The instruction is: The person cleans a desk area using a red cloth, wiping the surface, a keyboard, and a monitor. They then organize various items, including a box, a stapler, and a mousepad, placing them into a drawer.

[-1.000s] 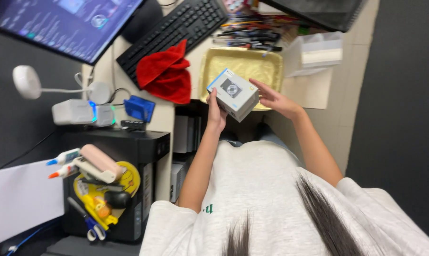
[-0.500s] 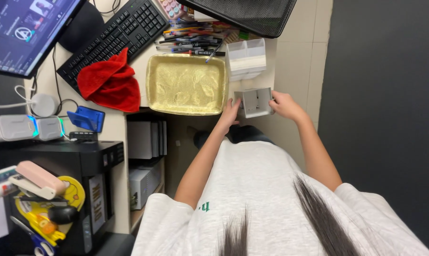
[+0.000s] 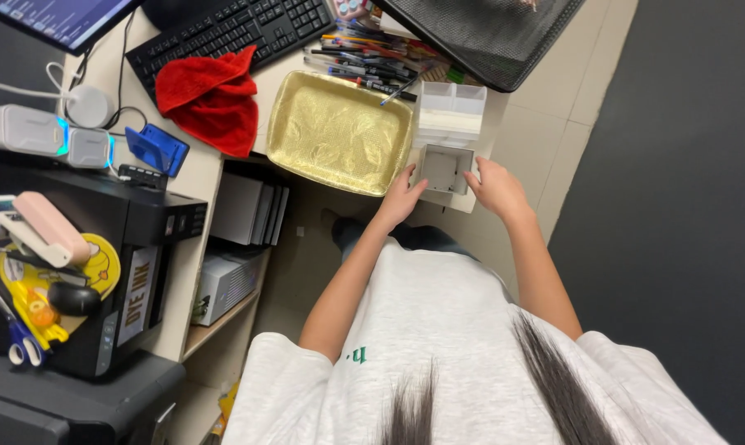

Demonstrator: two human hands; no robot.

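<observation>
A small grey-white box (image 3: 442, 168) rests on the desk corner (image 3: 463, 199), to the right of a gold tray (image 3: 339, 132). My left hand (image 3: 403, 195) grips its left side and my right hand (image 3: 493, 185) grips its right side. The box's plain face is turned up toward me. The gold tray has nothing in it. Just behind the box stands a clear plastic organiser (image 3: 450, 114).
A red cloth (image 3: 212, 97), a black keyboard (image 3: 232, 31) and several pens (image 3: 372, 70) lie behind the tray. A black mesh tray (image 3: 488, 33) sits at the top. A black printer (image 3: 100, 247) with scissors and clutter stands left. Dark floor is at the right.
The box was held up over the gold tray with its printed face showing; both hands carried it right and down onto the desk corner. The view has shifted.
</observation>
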